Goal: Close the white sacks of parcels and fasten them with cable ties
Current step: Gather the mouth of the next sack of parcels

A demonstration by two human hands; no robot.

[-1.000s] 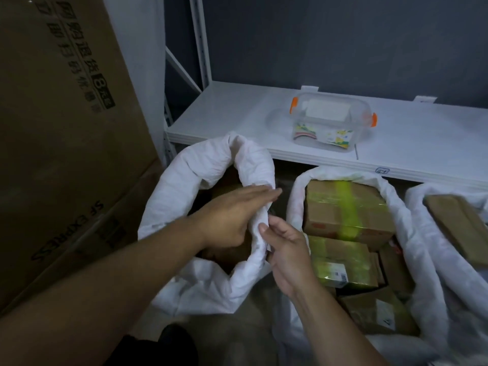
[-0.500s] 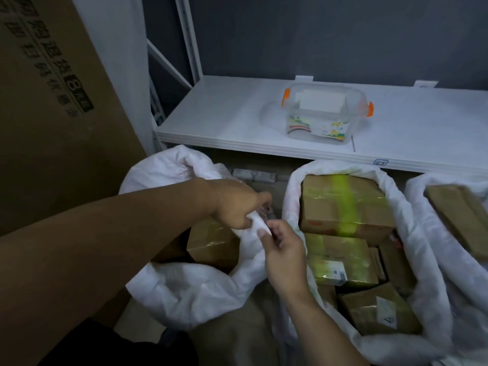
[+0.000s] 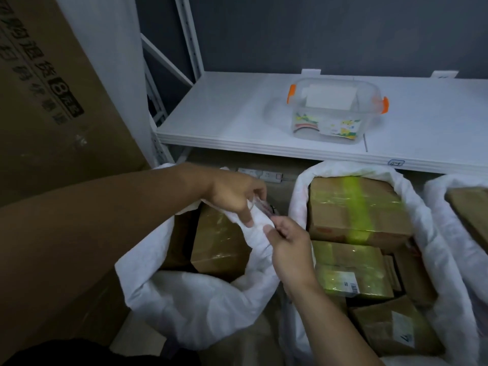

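Room and surfaces, left to right:
- A tall cardboard carton (image 3: 52,107) with dark printed characters is set against the far-left side; its top and left are cut off by the frame.
- A white metal rack upright (image 3: 188,40) is seen right of the carton, with a grey wall (image 3: 317,30) behind.
- A white shelf (image 3: 232,117) runs to the right edge. A clear plastic tub (image 3: 335,112) with orange latches is placed on it, far from the hands.
- A white power strip (image 3: 260,175) is partly visible under the shelf's near edge.

Sacks, below the shelf front:
- The left sack (image 3: 190,313) is open, with a brown parcel (image 3: 219,241) inside. Its right-hand rim is gathered into a fold.
- That fold is pinched by the left hand (image 3: 235,194) from above, fingers curled on the fabric.
- The same fold is pinched just below by the right hand (image 3: 290,249), thumb and fingertips closed on it. The two hands are almost touching.
- The middle sack (image 3: 299,191) is open and packed with taped parcels (image 3: 353,207).
- The right sack (image 3: 438,207) is cut off at the frame edge; one parcel (image 3: 472,212) shows.

Unclear:
- A small reddish-dark item at the fingertips is too blurred to identify.
- The left sack's far rim is hidden behind the left forearm.
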